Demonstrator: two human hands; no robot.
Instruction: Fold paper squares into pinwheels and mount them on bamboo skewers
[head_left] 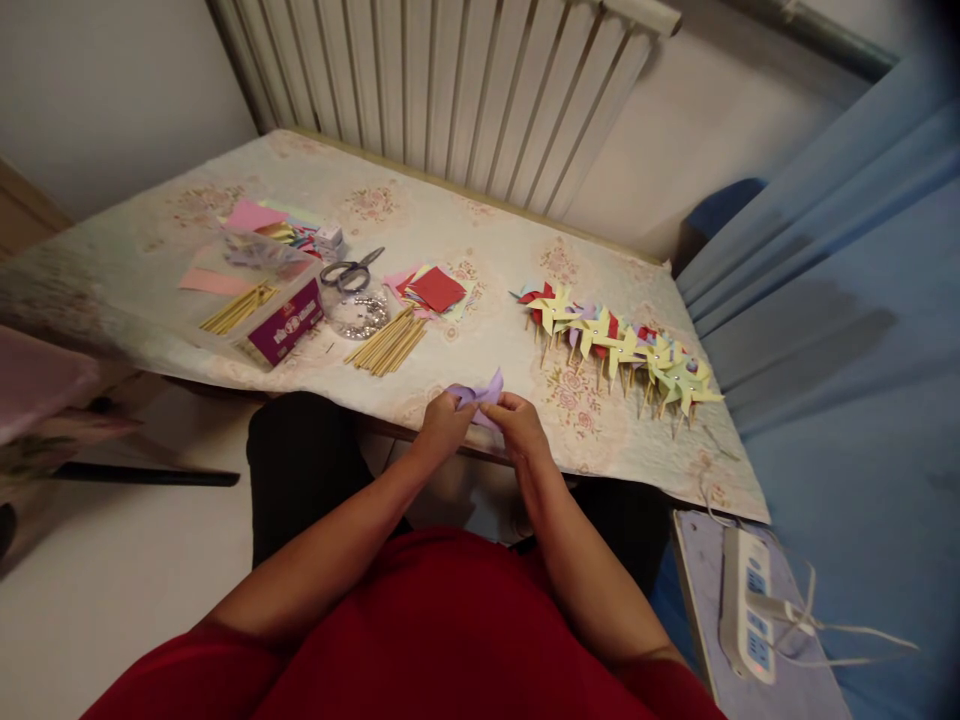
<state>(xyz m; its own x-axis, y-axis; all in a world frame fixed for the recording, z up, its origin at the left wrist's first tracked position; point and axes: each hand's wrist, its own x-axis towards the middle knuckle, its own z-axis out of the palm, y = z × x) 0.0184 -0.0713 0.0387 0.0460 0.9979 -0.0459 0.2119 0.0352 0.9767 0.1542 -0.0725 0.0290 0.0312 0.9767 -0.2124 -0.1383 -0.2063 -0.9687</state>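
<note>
A purple paper pinwheel (489,392), its blades partly folded in, is held just over the table's near edge. My left hand (447,420) pinches its left side, fingers closed on the paper. From the right, my right hand (517,418) grips the same paper between thumb and fingers. Ahead and to the left lie a bundle of thin wooden sticks (387,345) and a round clear dish of small metal pins (365,314). Scissors (352,272) rest across the dish. A stack of coloured paper squares (436,290) sits behind the sticks.
Finished-looking pinwheels (622,345) on sticks lie in a row at the right. A clear plastic box (259,345) with more sticks stands left, near paper sheets (255,215). A power strip (748,605) with cables is at lower right. A radiator (450,90) lines the back.
</note>
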